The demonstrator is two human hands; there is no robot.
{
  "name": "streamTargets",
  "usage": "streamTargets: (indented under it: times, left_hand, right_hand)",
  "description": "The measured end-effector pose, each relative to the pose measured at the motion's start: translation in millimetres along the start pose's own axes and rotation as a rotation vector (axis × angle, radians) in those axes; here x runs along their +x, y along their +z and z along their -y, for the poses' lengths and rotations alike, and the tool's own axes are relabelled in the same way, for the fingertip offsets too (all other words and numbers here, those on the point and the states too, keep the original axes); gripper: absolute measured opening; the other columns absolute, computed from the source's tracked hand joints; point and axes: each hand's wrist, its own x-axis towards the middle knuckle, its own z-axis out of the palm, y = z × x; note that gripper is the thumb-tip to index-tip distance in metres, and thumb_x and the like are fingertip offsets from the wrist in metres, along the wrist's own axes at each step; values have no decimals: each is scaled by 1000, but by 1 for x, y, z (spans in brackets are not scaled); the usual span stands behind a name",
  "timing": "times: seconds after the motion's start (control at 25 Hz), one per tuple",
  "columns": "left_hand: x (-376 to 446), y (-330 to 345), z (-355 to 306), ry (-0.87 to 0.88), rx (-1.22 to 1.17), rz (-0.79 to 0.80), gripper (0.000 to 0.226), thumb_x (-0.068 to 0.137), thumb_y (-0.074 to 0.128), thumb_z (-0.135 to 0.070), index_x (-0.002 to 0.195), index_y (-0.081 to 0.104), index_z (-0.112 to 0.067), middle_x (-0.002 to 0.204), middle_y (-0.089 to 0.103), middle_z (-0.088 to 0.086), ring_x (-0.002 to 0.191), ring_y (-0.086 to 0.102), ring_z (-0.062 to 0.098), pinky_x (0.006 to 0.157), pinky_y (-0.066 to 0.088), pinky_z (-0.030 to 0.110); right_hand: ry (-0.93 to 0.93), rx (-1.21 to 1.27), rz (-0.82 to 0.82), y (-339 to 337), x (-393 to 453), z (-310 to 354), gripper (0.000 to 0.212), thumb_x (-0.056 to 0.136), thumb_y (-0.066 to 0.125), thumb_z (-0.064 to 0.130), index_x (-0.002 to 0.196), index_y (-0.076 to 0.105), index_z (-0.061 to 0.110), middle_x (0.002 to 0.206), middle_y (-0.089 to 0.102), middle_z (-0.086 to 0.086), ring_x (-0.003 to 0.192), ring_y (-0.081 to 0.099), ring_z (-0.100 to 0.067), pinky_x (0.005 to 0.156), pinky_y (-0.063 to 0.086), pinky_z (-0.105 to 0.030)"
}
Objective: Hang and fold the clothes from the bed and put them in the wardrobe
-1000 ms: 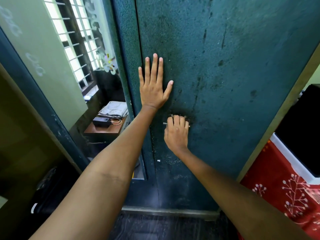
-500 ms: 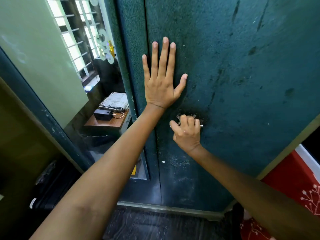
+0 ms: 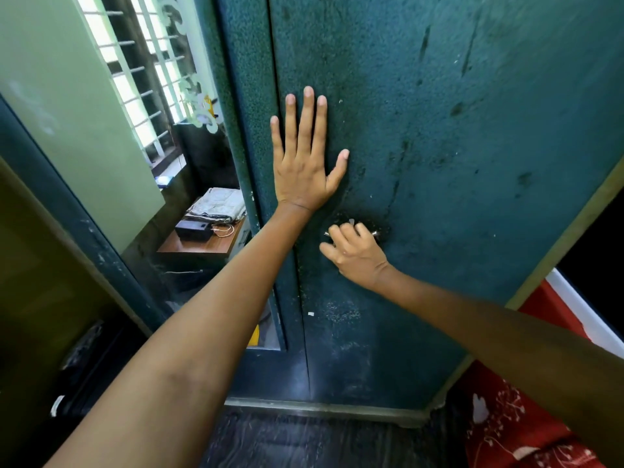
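Observation:
A dark teal metal wardrobe (image 3: pixel 456 163) fills the view, both its doors shut. My left hand (image 3: pixel 304 163) presses flat on the right door near the seam, fingers straight and pointing up. Just below it, my right hand (image 3: pixel 354 255) curls its fingers round the small metal handle (image 3: pixel 374 233) of that door. The left door carries a long mirror (image 3: pixel 118 146). No clothes are in view. A corner of the bed with a red patterned sheet (image 3: pixel 506 427) shows at the lower right.
The mirror reflects a barred window (image 3: pixel 141 69), a green wall and a small wooden table (image 3: pixel 199 246) with a black box and papers. Dark wooden floor (image 3: pixel 304 440) lies at my feet. A dark opening (image 3: pixel 601 258) sits right of the wardrobe.
The view has swung so the wardrobe looks closer and the bed mostly leaves the frame. Both hands stay where they were; the right hand's grip on the handle has turned a little.

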Motion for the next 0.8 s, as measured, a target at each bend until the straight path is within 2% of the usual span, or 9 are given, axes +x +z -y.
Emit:
streamTargets:
  times: [0.12,0.16,0.28,0.32,0.4,0.52,0.6,0.68,0.8]
  left_hand:
    - [4,-5,0,-4,13,51,67,89,44,-47,137,43,-1,141,45,18,132,39,38,115,7,43]
    - [3,-7,1,-2,10,76,66,89,43,-47,137,43,-1,141,44,18,132,39,38,115,7,43]
    - [-1,-18,0,-2,-26,124,67,91,43,-48,140,39,-1,144,40,19,135,35,38,115,7,44]
    - [-2,-22,-1,4,-37,143,68,92,43,-48,141,36,-1,146,38,19,136,33,38,115,9,45]
    - [-1,-35,-3,2,-67,222,70,93,41,-48,145,29,-3,151,30,17,140,25,37,115,10,47]
    - [0,-61,-2,-3,-162,402,69,94,35,-46,149,17,-7,157,14,12,145,9,31,117,6,43]
    - [-5,-82,9,6,-294,498,65,96,38,-40,149,18,-7,157,11,11,145,9,28,117,5,39]
    - [-16,-107,24,-17,-425,556,61,97,43,-31,148,22,-5,157,14,11,144,15,25,116,8,34]
    - [-37,-146,41,-206,-537,655,57,98,45,-23,148,22,-7,155,21,10,143,21,21,114,13,26]
  right_hand:
    - [16,-10,149,-12,4,-1,33,84,33,-1,69,57,16,88,34,-11,73,33,-24,62,22,-34]
    - [15,-14,220,-18,4,3,30,81,34,1,71,59,16,90,37,-11,76,33,-25,63,23,-35]
    - [38,15,507,-37,5,18,16,67,54,17,79,64,20,93,55,-6,87,37,-25,71,27,-37]
    - [59,26,581,-44,7,20,21,65,62,21,85,65,21,97,57,-5,92,40,-25,76,27,-37]
    - [114,-1,698,-58,12,19,38,71,66,30,108,60,19,116,52,-7,110,43,-27,90,28,-42]
    - [113,39,928,-80,22,14,57,86,55,35,136,38,11,141,30,-16,134,23,-32,107,22,-47]
    - [117,136,987,-99,32,6,59,88,52,29,140,33,9,146,25,-17,137,20,-33,109,23,-47]
    - [177,334,1020,-115,42,-4,54,87,51,19,138,36,8,143,31,-17,133,29,-32,106,30,-44]
    - [415,648,1036,-133,49,-14,49,86,52,13,134,41,8,135,38,-14,121,43,-32,98,40,-41]
